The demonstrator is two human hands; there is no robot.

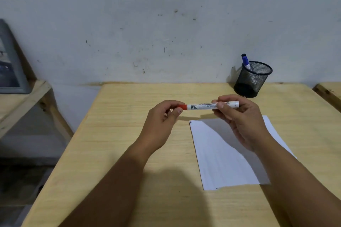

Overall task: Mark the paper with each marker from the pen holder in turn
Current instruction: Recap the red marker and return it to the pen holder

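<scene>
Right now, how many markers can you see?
2: a red-capped marker held level between both hands above the table, and a blue marker standing in the mesh pen holder. Others may hide inside.

A white-barrelled marker with a red cap (210,106) is held level in mid-frame above the desk, cap pointing left. Just below, lower right of centre, lies the white paper (221,158), flat, with tiny marks at its top left corner. Upper right stands the black mesh pen holder (252,80), a blue marker (246,62) leaning inside.
</scene>
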